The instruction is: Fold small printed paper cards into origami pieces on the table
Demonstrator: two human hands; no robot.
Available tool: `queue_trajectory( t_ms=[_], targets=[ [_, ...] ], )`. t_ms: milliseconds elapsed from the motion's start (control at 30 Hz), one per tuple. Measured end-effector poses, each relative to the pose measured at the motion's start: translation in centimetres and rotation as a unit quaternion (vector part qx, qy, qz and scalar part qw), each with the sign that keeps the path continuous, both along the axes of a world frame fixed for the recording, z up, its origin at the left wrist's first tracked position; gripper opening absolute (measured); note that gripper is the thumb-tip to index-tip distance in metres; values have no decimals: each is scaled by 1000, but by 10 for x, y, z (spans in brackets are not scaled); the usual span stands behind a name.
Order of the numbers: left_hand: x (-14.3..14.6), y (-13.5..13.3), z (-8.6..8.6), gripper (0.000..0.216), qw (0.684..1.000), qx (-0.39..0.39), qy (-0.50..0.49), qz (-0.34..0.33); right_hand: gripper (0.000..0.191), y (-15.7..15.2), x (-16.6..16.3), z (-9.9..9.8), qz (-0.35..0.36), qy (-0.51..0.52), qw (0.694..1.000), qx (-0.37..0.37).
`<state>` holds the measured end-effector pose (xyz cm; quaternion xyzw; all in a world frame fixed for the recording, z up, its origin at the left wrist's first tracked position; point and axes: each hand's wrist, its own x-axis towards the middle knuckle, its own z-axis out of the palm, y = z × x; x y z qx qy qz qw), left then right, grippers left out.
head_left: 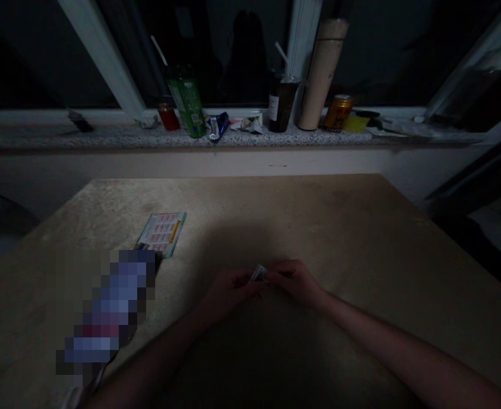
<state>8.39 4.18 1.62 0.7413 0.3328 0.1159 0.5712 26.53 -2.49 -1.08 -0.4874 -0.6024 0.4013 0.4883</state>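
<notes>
In dim light, the left hand (229, 291) and right hand (296, 281) meet low over the bench (361, 238), both pinching a small pale scrap (259, 274) between their fingertips. A printed card (161, 233) lies well apart.

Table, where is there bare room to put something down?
The table is bare on its right half, from the right hand, pinching a packet with the left hand, to the edge, and between the leaflet and the far edge. The sill is crowded from the red jar to the can.

Two hands (229, 291) (296, 281), one packet (259, 274) (small).
</notes>
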Motion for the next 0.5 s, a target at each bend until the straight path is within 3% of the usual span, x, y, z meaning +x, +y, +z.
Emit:
queue_trajectory(
  t_ms=[233,367,500],
  targets=[
    [-1,-2,-5,26,1000,-24,-13,3,39,1,1,0,-7,4,1000,-14],
    [1,0,-6,22,999,-7,-30,12,24,0,0,-4,3,48,999,-15],
    [1,0,-9,48,993,-18,-106,46,29,-1,-2,-6,0,77,997,-27]
  ],
)
